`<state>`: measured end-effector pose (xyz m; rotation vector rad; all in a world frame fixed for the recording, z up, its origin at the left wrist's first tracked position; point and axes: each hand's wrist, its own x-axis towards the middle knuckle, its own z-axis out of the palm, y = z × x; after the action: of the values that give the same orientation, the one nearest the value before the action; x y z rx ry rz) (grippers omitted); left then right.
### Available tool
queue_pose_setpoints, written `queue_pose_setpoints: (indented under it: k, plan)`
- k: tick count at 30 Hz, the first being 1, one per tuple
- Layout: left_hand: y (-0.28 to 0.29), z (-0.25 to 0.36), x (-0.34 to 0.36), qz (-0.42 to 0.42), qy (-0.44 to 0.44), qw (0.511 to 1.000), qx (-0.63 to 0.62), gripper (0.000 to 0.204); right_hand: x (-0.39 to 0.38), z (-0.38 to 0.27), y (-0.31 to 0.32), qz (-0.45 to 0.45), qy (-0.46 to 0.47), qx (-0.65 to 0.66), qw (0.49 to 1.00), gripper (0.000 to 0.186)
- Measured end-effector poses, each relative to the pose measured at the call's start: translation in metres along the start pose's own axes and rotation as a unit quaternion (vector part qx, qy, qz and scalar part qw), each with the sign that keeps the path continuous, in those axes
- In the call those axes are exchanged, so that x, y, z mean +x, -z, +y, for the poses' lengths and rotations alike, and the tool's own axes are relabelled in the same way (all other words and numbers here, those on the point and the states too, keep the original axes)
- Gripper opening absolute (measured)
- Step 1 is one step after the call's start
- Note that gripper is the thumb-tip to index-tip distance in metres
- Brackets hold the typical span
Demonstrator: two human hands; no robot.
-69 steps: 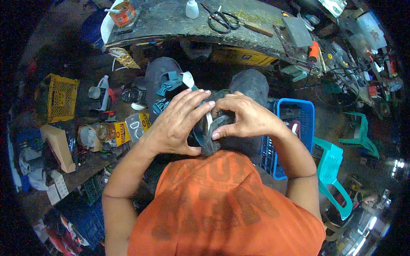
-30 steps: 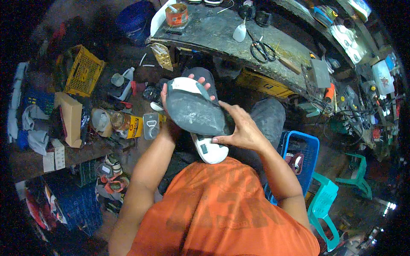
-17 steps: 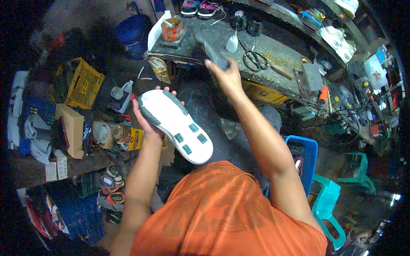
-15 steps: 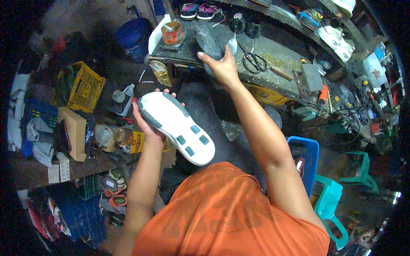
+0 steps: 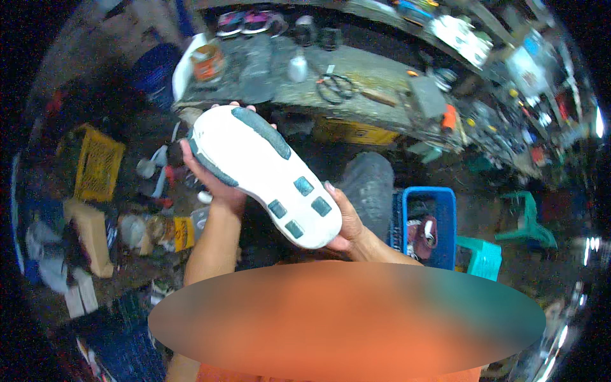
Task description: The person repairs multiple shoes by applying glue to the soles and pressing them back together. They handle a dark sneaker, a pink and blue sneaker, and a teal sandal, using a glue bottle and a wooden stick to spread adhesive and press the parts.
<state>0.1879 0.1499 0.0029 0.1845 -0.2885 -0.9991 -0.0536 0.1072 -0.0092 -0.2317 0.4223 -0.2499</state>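
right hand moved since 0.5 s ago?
Yes. The right hand has come back from the workbench near the scissors and now grips the near end of the white shoe sole.

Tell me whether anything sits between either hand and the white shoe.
Nothing visible does. The left hand grips one end of the white shoe with dark sole pads and the right hand cups the other end, sole up, both touching it directly.
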Motion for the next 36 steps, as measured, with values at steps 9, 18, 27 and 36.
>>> queue_pose_setpoints:
  k: [9,18,27,36]
  plan:
    - [0.087,-0.025,-0.003,-0.019,0.026,0.500,0.865,0.077,-0.046,-0.163,-0.003,0.350,0.478,-0.585,0.554,0.070]
    - [0.127,-0.008,0.036,0.138,-0.070,0.622,0.767,0.044,0.203,-0.373,0.019,0.490,0.414,-0.717,0.273,0.076]
    - [0.084,-0.012,0.118,0.243,0.151,0.858,0.427,0.040,0.268,-0.413,0.047,0.488,0.503,-0.644,0.306,0.080]
    - [0.066,0.062,-0.020,0.296,-0.037,0.860,0.413,0.033,0.062,-0.229,0.061,0.250,0.499,-0.626,0.545,0.039]
